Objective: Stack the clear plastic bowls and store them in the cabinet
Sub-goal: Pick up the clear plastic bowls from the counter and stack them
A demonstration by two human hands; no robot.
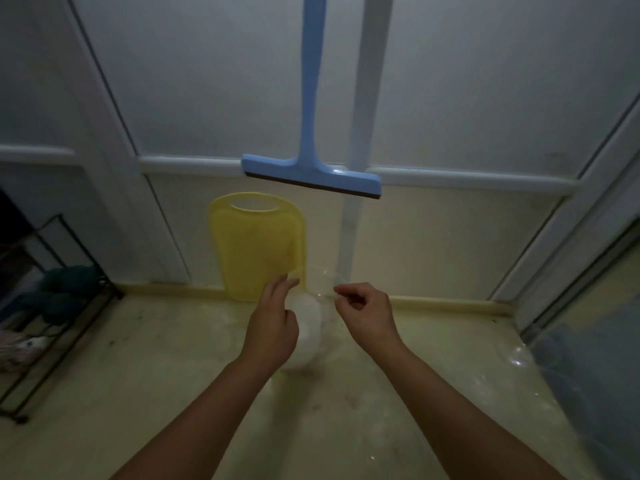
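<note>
A dim, pale table [145,368] runs to a panelled wall. A clear plastic bowl [317,284] hangs between the hands: left hand [273,327] grip pinching its rim, right hand [367,315] grip pinching the other edge. A white bowl [308,337] sits directly beneath, a yellow cutting board [258,244] beyond. Stacking looks barely begun; no cabinet in sight.

Two bare hands hold a clear plastic bowl [320,284] above a pale countertop [156,358] at center frame, the left hand [273,327] gripping one rim, the right hand [365,311] pinching the other (a yellow cutting board [256,244] leans behind; a blue squeegee [311,168] hangs above).
</note>
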